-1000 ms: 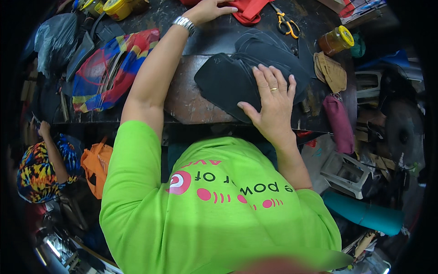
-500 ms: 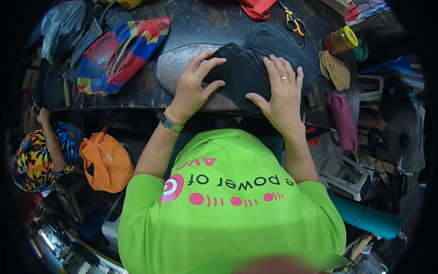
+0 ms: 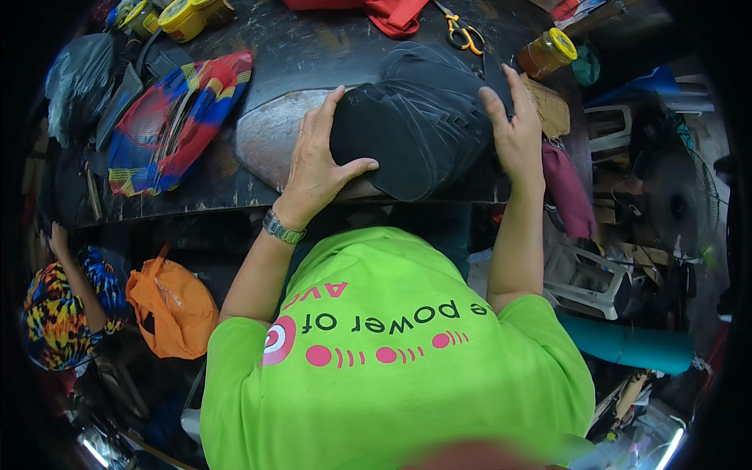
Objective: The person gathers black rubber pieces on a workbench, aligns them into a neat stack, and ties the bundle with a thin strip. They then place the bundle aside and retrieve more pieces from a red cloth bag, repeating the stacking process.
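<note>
A fanned stack of thin black cut-out pieces point(image 3: 407, 133) with rounded outlines lies on the dark worktable, overlapping like spread cards. Its left part covers a worn grey slab point(image 3: 266, 141). My left hand point(image 3: 317, 153), with a watch on the wrist, is open at the stack's left edge, its thumb over the front piece. On the other side my right hand point(image 3: 515, 129) stands open, thumb and fingers apart, beside the right edge of the stack. Whether its fingertips touch the pieces I cannot tell.
Orange-handled scissors point(image 3: 464, 35), red cloth point(image 3: 395, 16) and a yellow-lidded jar point(image 3: 547, 53) sit farther back. A colourful mesh bag point(image 3: 180, 125) is at left. Brown pieces point(image 3: 548, 110) lie at right. Another person's arm point(image 3: 78, 282) shows at far left, near an orange bag point(image 3: 172, 305).
My right hand has moved from the top of the stack to its right edge. My left hand has shifted down along the left edge. The pieces now lie in a more evenly stepped fan.
</note>
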